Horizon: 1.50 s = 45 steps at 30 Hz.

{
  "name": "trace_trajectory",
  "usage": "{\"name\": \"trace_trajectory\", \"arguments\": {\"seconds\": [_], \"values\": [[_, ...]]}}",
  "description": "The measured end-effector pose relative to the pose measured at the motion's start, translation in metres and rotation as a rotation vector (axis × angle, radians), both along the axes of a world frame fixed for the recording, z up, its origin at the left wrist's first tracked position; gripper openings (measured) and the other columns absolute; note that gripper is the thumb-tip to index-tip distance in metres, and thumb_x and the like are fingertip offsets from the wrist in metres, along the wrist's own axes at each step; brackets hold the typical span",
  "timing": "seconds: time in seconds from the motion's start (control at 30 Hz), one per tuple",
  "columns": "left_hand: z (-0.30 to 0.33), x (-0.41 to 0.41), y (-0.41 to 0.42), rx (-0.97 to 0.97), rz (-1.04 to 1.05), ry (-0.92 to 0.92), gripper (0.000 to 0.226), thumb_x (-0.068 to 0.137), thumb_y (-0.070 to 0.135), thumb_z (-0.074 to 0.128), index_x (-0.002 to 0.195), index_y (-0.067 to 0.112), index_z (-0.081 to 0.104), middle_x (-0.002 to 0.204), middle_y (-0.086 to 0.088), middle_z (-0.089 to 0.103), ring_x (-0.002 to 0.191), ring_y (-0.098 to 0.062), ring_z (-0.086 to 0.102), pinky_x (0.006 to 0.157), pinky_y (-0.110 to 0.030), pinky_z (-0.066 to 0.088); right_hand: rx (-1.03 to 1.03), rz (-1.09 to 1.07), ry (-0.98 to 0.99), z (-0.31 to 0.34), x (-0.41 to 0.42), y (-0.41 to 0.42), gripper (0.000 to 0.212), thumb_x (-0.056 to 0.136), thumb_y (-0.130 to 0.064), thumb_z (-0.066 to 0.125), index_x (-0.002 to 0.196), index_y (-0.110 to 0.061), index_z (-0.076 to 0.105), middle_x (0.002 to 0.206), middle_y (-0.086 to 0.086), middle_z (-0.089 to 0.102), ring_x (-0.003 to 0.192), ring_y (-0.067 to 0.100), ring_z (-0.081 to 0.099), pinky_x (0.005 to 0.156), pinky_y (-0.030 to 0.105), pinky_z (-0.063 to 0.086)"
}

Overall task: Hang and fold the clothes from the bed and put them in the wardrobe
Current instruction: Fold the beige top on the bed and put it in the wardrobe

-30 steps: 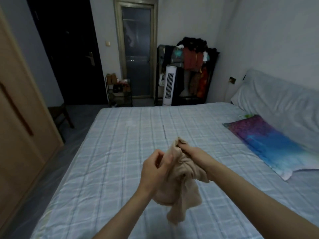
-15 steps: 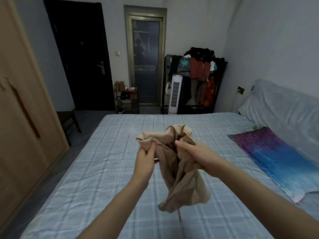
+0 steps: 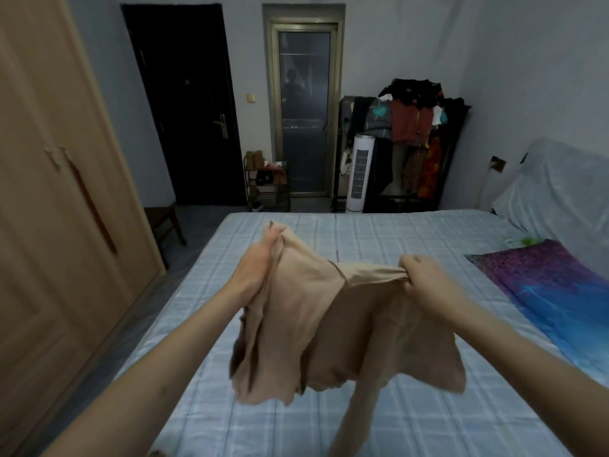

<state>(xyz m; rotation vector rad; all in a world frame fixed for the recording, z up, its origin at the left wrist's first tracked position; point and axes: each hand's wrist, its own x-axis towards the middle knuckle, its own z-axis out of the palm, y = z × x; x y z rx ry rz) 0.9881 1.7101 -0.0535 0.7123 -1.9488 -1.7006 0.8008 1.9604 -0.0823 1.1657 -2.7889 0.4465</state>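
Beige garment (image 3: pixel 329 324) hangs mid-frame above the checked bed (image 3: pixel 395 232), spread between left hand (image 3: pixel 260 265) and right hand (image 3: pixel 425 278), each gripping an upper corner. Wardrobe (image 3: pixel 49 192) stands at left; laden clothes rack (image 3: pixel 412 127) upper right.

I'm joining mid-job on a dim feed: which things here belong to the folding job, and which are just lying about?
Part of the job:
beige garment, stretched between left hand and right hand
bed, below it
wardrobe, doors closed

Just lying about:
purple-blue cloth on the bed
clothes rack
tower fan
small shelf
stool
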Motion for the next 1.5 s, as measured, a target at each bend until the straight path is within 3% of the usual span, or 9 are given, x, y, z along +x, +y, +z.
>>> {"name": "trace_trajectory", "arguments": {"seconds": [0.23, 0.33, 0.53, 0.8, 0.9, 1.0, 1.13, 1.37, 1.5], "values": [[0.005, 0.011, -0.025, -0.782, -0.114, -0.189, 0.012, 0.087, 0.014, 0.066, 0.085, 0.016, 0.055, 0.095, 0.018, 0.059, 0.090, -0.008, 0.057, 0.067, -0.012, 0.038, -0.118, 0.090, -0.142, 0.008, -0.013, 0.008, 0.032, 0.084, -0.002, 0.054, 0.068, -0.028, 0.047, 0.071, -0.007, 0.054, 0.073, 0.022, 0.054, 0.059, 0.030, 0.038], [0.010, 0.013, -0.045, -0.759, 0.063, -0.268, 0.034, 0.092, 0.007, 0.056, 0.061, 0.018, 0.046, 0.085, 0.005, 0.061, 0.080, -0.017, 0.056, 0.057, -0.021, 0.039, -0.114, 0.067, -0.195, 0.014, -0.015, 0.022, 0.031, 0.089, -0.014, 0.056, 0.060, -0.023, 0.053, 0.064, -0.003, 0.059, 0.067, 0.020, 0.058, 0.058, 0.036, 0.046], [0.001, 0.006, -0.060, -0.602, 0.184, -0.388, 0.038, 0.100, 0.029, 0.045, 0.078, 0.006, 0.066, 0.075, -0.006, 0.064, 0.079, -0.029, 0.062, 0.067, -0.040, 0.051, 0.008, 0.119, -0.137, 0.029, -0.009, 0.030, 0.032, 0.090, -0.021, 0.057, 0.058, -0.021, 0.053, 0.058, -0.004, 0.055, 0.059, 0.015, 0.054, 0.052, 0.028, 0.038], [-0.011, -0.002, -0.063, -0.168, 0.217, -0.284, 0.043, 0.104, 0.035, 0.037, 0.122, 0.005, 0.061, 0.122, -0.019, 0.060, 0.093, -0.024, 0.056, 0.079, -0.035, 0.047, 0.011, 0.045, -0.027, 0.027, -0.009, 0.047, 0.032, 0.097, -0.027, 0.044, 0.070, -0.020, 0.059, 0.068, -0.004, 0.061, 0.062, 0.011, 0.053, 0.051, 0.030, 0.032], [0.001, -0.009, -0.040, 0.022, 0.125, -0.214, 0.036, 0.102, 0.035, 0.042, 0.120, 0.010, 0.063, 0.113, -0.012, 0.066, 0.098, -0.025, 0.061, 0.080, -0.034, 0.049, 0.097, -0.040, -0.034, 0.026, -0.012, 0.045, 0.026, 0.095, -0.021, 0.046, 0.076, -0.011, 0.059, 0.077, 0.004, 0.063, 0.072, 0.021, 0.056, 0.054, 0.032, 0.030], [0.024, -0.009, -0.007, 0.185, -0.140, -0.161, 0.023, 0.090, 0.020, 0.049, 0.070, 0.016, 0.061, 0.067, -0.001, 0.060, 0.067, -0.017, 0.055, 0.062, -0.029, 0.043, 0.218, -0.035, -0.080, 0.025, -0.013, 0.040, 0.014, 0.086, -0.012, 0.055, 0.098, -0.012, 0.063, 0.104, 0.008, 0.063, 0.103, 0.028, 0.059, 0.071, 0.033, 0.038], [0.040, -0.016, 0.047, 0.087, -0.553, -0.160, 0.021, 0.056, 0.007, 0.047, 0.077, 0.012, 0.050, 0.069, -0.001, 0.047, 0.061, -0.013, 0.045, 0.053, -0.022, 0.038, -0.119, 0.271, -0.539, 0.036, 0.046, -0.007, 0.068, 0.084, -0.012, 0.067, 0.144, -0.024, 0.038, 0.138, 0.000, 0.053, 0.120, 0.012, 0.054, 0.094, 0.022, 0.045], [-0.003, -0.020, 0.070, -0.030, -0.345, 0.060, 0.043, 0.077, 0.022, 0.072, 0.114, 0.013, 0.052, 0.103, 0.002, 0.057, 0.092, -0.010, 0.056, 0.078, -0.021, 0.046, -0.309, 0.331, -0.401, 0.033, 0.069, -0.047, 0.014, 0.081, -0.019, 0.064, 0.071, -0.029, 0.067, 0.067, -0.008, 0.065, 0.066, 0.007, 0.061, 0.066, 0.043, 0.054], [-0.082, 0.009, 0.070, -0.201, -0.428, -0.098, 0.053, 0.076, 0.030, 0.081, 0.121, 0.017, 0.057, 0.115, 0.003, 0.064, 0.100, -0.007, 0.063, 0.081, -0.025, 0.054, -0.493, 0.303, -0.558, 0.045, 0.059, -0.037, 0.015, 0.087, -0.015, 0.060, 0.083, -0.019, 0.074, 0.085, 0.004, 0.073, 0.088, 0.017, 0.069, 0.081, 0.041, 0.056]]}}
